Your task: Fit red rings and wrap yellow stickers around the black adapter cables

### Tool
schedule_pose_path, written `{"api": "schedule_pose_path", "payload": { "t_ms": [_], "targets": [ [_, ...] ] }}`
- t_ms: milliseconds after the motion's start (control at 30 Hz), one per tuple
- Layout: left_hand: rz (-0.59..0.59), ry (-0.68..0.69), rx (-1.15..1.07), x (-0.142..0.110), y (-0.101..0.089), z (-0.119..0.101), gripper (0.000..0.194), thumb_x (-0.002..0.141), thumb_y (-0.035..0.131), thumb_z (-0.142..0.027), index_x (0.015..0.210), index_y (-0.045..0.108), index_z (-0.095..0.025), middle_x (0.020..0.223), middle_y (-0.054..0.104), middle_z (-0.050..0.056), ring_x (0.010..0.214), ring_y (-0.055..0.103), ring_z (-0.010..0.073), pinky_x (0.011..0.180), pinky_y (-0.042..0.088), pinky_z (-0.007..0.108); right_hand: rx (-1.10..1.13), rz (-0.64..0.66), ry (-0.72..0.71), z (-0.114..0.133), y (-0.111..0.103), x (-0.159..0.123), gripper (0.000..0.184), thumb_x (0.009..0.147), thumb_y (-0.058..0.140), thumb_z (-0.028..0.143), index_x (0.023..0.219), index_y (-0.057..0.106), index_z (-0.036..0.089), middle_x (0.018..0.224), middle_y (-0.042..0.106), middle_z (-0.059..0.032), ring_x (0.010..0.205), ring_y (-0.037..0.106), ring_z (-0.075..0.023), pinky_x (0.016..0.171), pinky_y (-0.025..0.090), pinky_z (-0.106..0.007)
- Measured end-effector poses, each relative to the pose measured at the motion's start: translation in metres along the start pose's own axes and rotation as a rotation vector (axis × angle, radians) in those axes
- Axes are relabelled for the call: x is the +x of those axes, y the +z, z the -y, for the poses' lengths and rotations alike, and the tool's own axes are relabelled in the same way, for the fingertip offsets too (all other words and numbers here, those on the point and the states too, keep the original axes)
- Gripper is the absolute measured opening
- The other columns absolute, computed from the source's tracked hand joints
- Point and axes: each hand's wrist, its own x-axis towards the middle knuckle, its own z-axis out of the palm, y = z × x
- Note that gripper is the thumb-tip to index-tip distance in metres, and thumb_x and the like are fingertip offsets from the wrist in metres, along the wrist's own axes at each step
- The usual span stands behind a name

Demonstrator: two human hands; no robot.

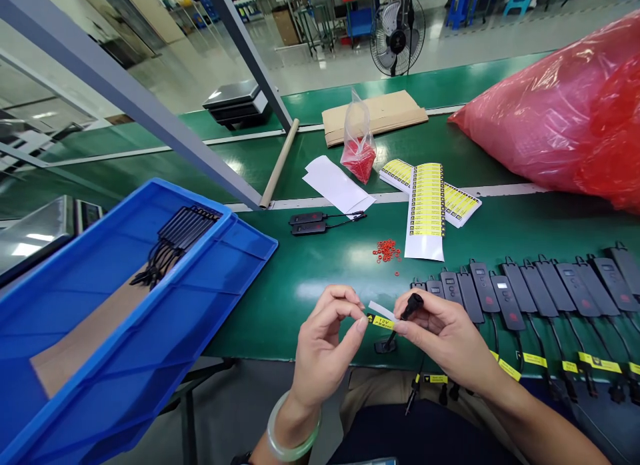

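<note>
Between my two hands is a yellow and black label [383, 321] with a white strip along its upper side. My left hand [325, 341] pinches the label's left end between thumb and fingertips. My right hand [447, 335] is closed on a black cable connector [413, 305] and touches the label's right end. Part of the connector's cable is hidden behind the fingers. A dark piece [385, 346] lies on the green table just under the label. Sheets of yellow labels [425, 205] lie farther back, beyond several small red rings [387, 251].
Several black devices [483, 288] with labelled cables line the right side. A blue bin [200, 305] at left holds more devices. Two black devices [309, 229], white paper [335, 185], a bag of red rings [359, 158] and a big red bag [540, 118] lie behind.
</note>
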Motion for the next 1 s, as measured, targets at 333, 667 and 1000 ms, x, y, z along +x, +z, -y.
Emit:
{"api": "schedule_pose_path", "payload": {
  "t_ms": [333, 667, 1000],
  "targets": [
    [0.04, -0.043, 0.015, 0.0083, -0.0044, -0.0006, 0.01, 0.087, 0.062, -0.017, 0.078, 0.062, -0.017, 0.095, 0.056, 0.008, 0.091, 0.055, 0.0202, 0.078, 0.045, 0.029, -0.042, -0.022, 0.03, -0.0017, 0.0028, -0.0023, 0.014, 0.087, 0.063, 0.031, 0.08, 0.059, 0.019, 0.078, 0.058, -0.0006, 0.071, 0.058, -0.0136, 0.066, 0.052, -0.026],
    [0.008, -0.07, -0.046, 0.0054, -0.0046, 0.0042, 0.008, 0.088, 0.062, -0.018, 0.08, 0.063, -0.017, 0.091, 0.064, 0.008, 0.089, 0.059, 0.0197, 0.08, 0.048, 0.03, -0.075, -0.031, 0.038, -0.003, 0.0061, -0.0015, 0.013, 0.086, 0.063, 0.031, 0.08, 0.059, 0.02, 0.079, 0.059, -0.0008, 0.072, 0.059, -0.0138, 0.066, 0.052, -0.025],
    [-0.005, -0.101, -0.107, 0.0037, -0.0039, 0.0024, 0.008, 0.088, 0.062, -0.016, 0.08, 0.064, -0.018, 0.088, 0.069, 0.006, 0.086, 0.063, 0.0179, 0.08, 0.049, 0.029, -0.069, -0.034, 0.036, -0.0009, 0.0078, -0.0017, 0.012, 0.086, 0.064, 0.03, 0.08, 0.06, 0.02, 0.079, 0.061, -0.0004, 0.071, 0.06, -0.0126, 0.066, 0.052, -0.023]
  ]
}}
